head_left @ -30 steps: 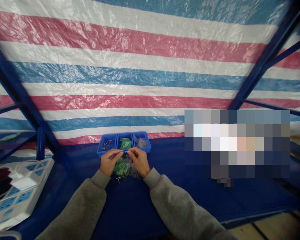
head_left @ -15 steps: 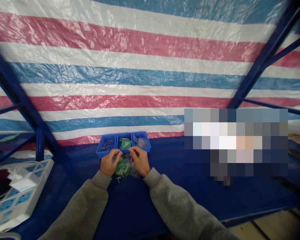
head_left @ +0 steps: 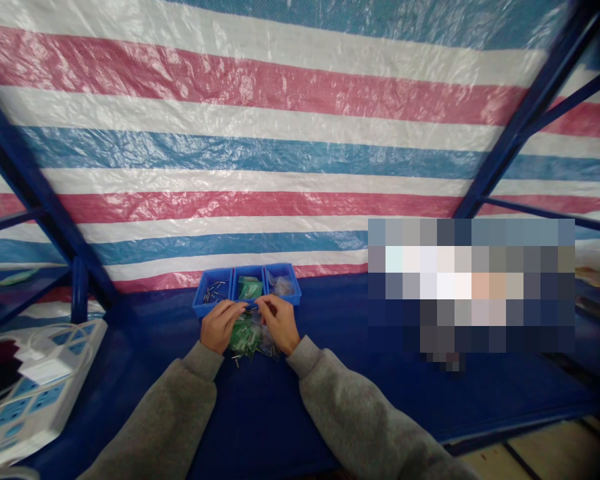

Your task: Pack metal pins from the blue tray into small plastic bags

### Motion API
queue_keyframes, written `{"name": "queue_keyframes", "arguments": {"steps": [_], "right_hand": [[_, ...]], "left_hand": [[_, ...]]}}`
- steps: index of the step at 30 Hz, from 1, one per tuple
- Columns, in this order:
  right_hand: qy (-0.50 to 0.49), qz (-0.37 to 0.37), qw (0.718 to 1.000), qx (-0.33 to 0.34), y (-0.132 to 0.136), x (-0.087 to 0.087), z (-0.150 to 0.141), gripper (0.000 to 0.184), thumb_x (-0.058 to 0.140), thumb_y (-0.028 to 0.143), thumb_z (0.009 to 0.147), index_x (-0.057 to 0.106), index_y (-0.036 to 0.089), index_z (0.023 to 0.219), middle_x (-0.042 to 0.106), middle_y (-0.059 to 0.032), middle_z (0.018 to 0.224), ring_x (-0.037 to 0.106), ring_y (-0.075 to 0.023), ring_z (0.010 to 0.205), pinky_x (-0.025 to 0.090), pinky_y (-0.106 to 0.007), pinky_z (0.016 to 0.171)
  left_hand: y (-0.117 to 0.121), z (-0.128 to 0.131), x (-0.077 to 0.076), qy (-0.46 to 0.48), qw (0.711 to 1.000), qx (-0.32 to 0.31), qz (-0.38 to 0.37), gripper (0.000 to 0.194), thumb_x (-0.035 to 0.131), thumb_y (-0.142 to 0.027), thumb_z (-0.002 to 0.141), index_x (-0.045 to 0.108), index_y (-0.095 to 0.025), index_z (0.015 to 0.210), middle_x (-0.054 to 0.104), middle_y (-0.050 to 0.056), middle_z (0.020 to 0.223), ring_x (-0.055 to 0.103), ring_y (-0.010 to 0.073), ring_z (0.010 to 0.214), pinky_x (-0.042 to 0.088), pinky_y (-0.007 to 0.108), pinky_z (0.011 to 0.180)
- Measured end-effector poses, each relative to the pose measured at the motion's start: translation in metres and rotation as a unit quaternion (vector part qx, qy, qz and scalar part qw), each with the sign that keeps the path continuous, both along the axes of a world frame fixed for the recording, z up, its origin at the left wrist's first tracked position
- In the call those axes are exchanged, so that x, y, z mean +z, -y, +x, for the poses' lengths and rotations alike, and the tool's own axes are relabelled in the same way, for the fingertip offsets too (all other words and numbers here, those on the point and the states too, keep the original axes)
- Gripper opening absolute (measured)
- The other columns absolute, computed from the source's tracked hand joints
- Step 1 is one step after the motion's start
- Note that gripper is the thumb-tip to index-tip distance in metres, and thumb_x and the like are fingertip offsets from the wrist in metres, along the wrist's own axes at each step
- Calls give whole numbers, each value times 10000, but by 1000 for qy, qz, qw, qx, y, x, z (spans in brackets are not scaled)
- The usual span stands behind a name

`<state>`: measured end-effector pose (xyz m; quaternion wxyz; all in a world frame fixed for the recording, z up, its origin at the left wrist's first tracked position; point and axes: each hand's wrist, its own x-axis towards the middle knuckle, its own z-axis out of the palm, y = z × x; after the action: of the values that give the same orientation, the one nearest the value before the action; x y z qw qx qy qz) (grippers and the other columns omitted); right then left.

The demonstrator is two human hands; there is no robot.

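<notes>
Your left hand [head_left: 221,325] and right hand [head_left: 279,323] meet fingertip to fingertip above a loose pile of green and clear pieces [head_left: 247,335], just near of three joined blue bins [head_left: 215,308]; you hide part of the pile, and whether either pinch grasps something too small to see, I cannot tell. On the right, pixelated blocks cover part of the blue tabletop [head_left: 260,413], a power strip [head_left: 50,413] is cut off at left, and a striped tarp [head_left: 280,157] hangs behind.
</notes>
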<state>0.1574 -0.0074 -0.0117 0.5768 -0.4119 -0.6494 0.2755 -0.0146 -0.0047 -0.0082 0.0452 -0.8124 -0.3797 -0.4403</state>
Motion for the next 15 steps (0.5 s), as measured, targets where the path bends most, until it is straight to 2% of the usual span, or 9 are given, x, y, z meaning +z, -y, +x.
{"name": "queue_keyframes", "arguments": {"steps": [5, 10, 15], "right_hand": [[19, 4, 999, 26, 2, 1, 0, 251, 488, 354, 868, 648, 163, 841, 631, -17, 709, 545, -110, 553, 437, -211, 544], [53, 21, 996, 74, 5, 3, -1, 195, 533, 324, 844, 661, 177, 831, 644, -16, 759, 549, -105, 563, 441, -215, 551], [72, 29, 994, 79, 5, 3, -3, 144, 544, 279, 833, 651, 185, 809, 634, -10, 748, 554, -111, 583, 435, -212, 553]], "left_hand": [[-2, -1, -2, 23, 999, 28, 22, 202, 495, -271, 872, 664, -165, 902, 696, 61, 840, 638, 163, 782, 489, 276, 778], [0, 2, -2, 43, 997, 57, 2, 222, 495, -329, 864, 641, -167, 900, 701, 53, 837, 659, 154, 745, 505, 248, 765], [3, 3, -1, 55, 997, 60, -13, 222, 492, -334, 862, 638, -169, 889, 701, 40, 810, 656, 138, 682, 509, 220, 718]]}}
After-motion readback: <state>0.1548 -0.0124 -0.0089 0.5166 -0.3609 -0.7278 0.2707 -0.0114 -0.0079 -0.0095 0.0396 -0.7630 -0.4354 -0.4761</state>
